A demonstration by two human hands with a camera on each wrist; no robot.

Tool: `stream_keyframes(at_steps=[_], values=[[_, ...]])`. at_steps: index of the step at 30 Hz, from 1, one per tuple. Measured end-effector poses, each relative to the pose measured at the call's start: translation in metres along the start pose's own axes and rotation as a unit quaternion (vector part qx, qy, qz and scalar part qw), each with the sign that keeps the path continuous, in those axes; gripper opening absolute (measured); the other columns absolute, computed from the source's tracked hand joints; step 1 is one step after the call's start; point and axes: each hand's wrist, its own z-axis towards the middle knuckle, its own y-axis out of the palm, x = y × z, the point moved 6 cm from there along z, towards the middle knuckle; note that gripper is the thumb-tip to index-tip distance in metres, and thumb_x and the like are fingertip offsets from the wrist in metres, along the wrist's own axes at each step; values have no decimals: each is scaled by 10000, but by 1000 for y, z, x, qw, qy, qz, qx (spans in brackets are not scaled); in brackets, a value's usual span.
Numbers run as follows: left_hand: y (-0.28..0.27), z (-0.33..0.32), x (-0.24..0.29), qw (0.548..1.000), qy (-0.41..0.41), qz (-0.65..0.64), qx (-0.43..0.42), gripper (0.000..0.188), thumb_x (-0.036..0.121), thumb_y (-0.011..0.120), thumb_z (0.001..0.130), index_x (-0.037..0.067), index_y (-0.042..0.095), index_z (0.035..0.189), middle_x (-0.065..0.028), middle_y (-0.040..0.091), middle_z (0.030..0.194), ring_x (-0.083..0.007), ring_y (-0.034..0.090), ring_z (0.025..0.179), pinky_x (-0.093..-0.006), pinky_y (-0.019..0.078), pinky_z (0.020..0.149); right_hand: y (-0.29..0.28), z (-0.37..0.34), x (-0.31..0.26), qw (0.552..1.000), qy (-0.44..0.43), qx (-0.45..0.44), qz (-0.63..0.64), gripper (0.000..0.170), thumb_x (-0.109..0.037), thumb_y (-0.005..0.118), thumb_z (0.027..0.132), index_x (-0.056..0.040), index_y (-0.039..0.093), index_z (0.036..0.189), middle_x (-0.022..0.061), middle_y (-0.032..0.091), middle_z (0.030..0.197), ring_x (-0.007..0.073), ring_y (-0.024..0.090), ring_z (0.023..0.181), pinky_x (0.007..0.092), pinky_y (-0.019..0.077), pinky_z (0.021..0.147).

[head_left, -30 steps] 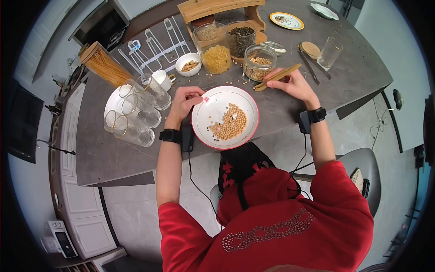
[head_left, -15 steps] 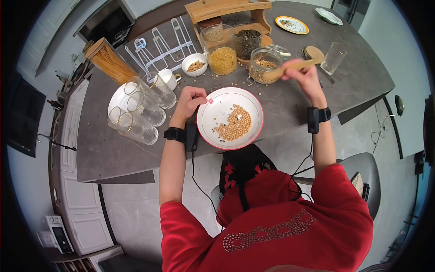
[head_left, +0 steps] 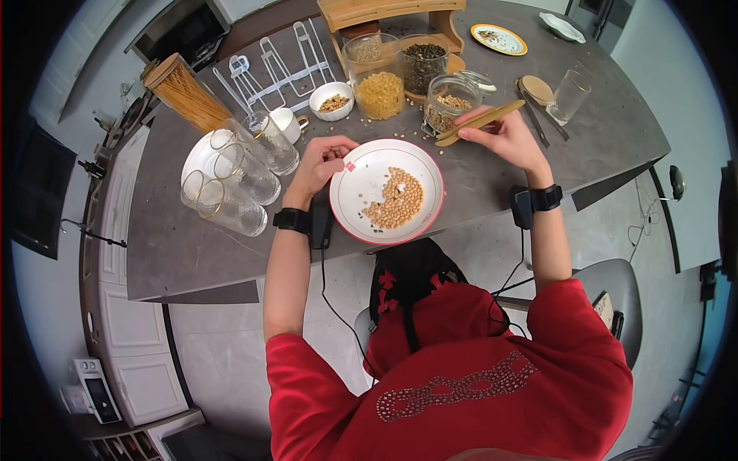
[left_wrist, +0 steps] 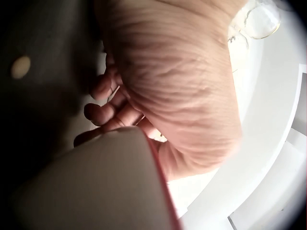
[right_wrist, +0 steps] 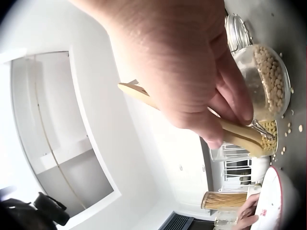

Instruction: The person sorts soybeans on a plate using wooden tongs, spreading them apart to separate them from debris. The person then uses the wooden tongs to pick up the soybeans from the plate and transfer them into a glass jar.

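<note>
My left hand [head_left: 319, 165] grips the left rim of a white, red-edged plate [head_left: 350, 203], thumb at the rim. In the left wrist view its curled fingers [left_wrist: 103, 112] show beside the plate's edge. On the plate lies a heap of pale round beans [head_left: 401, 206] with a few dark bits. My right hand [head_left: 511, 142] holds wooden tongs [head_left: 492, 117] between thumb and fingers, their tips pointing left, in front of an open clip-top glass jar [head_left: 432, 115] partly filled with beans. In the right wrist view, the tong arms [right_wrist: 240, 136] lie close together with no bean visible at the tips.
Behind the plate stand a white bowl [head_left: 332, 115], a jar of yellow pasta [head_left: 380, 96] and a jar of dark leaves [head_left: 424, 69]. Several glasses [head_left: 257, 180] stand at left, by a white cup [head_left: 284, 123]. Metal tongs [head_left: 536, 123] and another glass [head_left: 569, 96] are at right. Loose beans dot the table.
My right hand lifted the tongs up and rightward, blurred half a second ago, then lowered them back to the front of the jar. My left hand stays at the plate's rim.
</note>
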Motion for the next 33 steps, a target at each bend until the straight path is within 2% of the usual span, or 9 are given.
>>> stream_keyframes(at_steps=[6,15,18,19,23,26,27,29,33], values=[[-3,2,-9,999,-17,-50,-2,382,72,640,671,-45,752,1017,4,691,786,-36,582,691,-184,408,614,1,-9,15,994,51,-40,-90,215,-74,786,919,3,750,1117,36,769,1031,65,681,909,238,555,799],[-6,5,-5,996,-62,-36,-48,492,79,592,593,-89,711,1040,-85,734,878,-118,682,785,-212,527,722,-5,-5,21,999,11,-7,46,213,-107,795,912,12,753,1083,44,765,956,82,689,845,247,552,749],[-5,4,-5,995,-73,-57,-44,489,76,589,578,-82,711,1025,-77,729,863,-110,679,772,-207,526,716,-36,5,3,975,-58,169,130,249,-90,754,949,21,725,1170,93,763,1037,149,720,927,285,569,855],[-4,3,-3,995,-73,-58,-46,489,76,589,578,-82,711,1025,-77,729,863,-110,679,772,-207,526,716,-35,8,0,975,-58,170,129,249,-90,754,949,21,725,1170,93,763,1037,149,720,927,285,569,855],[-6,6,4,994,-82,-47,-60,480,75,583,557,-72,709,996,-70,724,845,-106,674,753,-206,528,713,-29,17,-9,983,-59,155,82,241,-83,756,947,3,730,1170,91,761,1063,144,723,948,282,581,856],[-3,4,1,991,-93,-68,-65,448,69,591,559,-58,718,969,-57,726,831,-92,672,745,-201,511,689,-4,12,-1,990,6,15,137,219,-100,783,927,9,736,1111,67,767,1045,126,722,917,279,588,820],[-3,6,3,991,-87,-80,-68,416,62,602,568,-48,728,948,-45,730,820,-78,671,741,-197,493,666,0,10,1,990,5,15,138,219,-100,783,927,9,736,1111,67,767,1045,126,722,917,279,588,820],[-2,8,5,992,-84,-66,-65,417,66,599,567,-51,727,947,-49,731,821,-80,672,741,-198,495,668,8,8,3,999,-4,-13,-49,214,-95,793,919,-5,755,1109,46,763,1071,96,694,917,263,571,799],[1,7,4,990,-78,-93,-65,420,73,593,573,-59,725,949,-59,732,825,-88,674,744,-201,498,668,11,4,16,999,11,19,-50,223,-109,814,900,-18,774,1099,34,773,1032,69,686,890,253,568,765]])
